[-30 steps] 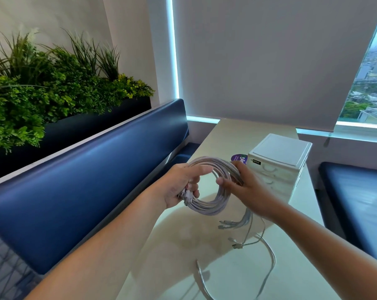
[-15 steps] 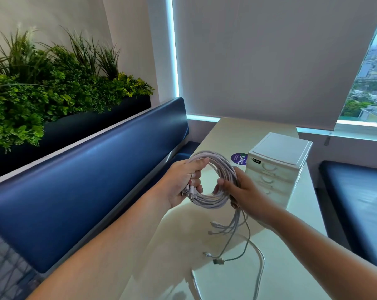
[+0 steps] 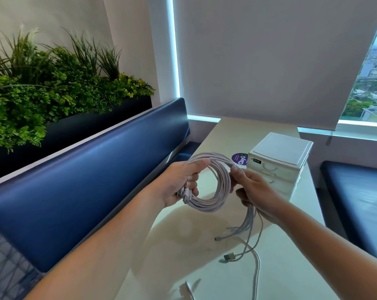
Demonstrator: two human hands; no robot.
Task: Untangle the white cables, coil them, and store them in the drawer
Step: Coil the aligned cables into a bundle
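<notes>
View from a head-worn camera, looking down over a person's two bare forearms, which reach out over a pale cream table (image 3: 280, 269).

Nearest the viewer, one loose white cable end (image 3: 188, 287) lies on the table at the bottom edge. A little further on, a flat metal USB plug (image 3: 227, 257) and a smaller plug (image 3: 218, 238) hang just above or rest on the tabletop; which cannot be told. These are the ends of the loose cable tails (image 3: 248, 221) that drop from under the right hand.

Above the table, between both hands, is the coil of white cables (image 3: 207, 206), a round bundle of many loops held up in the air. The left hand (image 3: 181, 185) grips the coil's left side, thumb laid over the top strands and fingers curled beneath, with several plug ends poking out by the fingers. The right hand (image 3: 254, 191) pinches the coil's right side between thumb and curled fingers.

Just beyond the right hand a small white plastic drawer unit (image 3: 278, 167) stands on the table, its three drawers pushed in. Beside it, to the left, a round purple sticker (image 3: 239, 159) lies flat on the tabletop.

Along the left runs a dark blue padded bench back (image 3: 85, 180), and a second blue bench seat (image 3: 356, 202) sits to the right of the table. Behind the left bench, a black planter holds green plants (image 3: 53, 92). At the far end, a grey roller blind (image 3: 270, 61) covers most of the window (image 3: 369, 87), where a strip of city shows at the right.
</notes>
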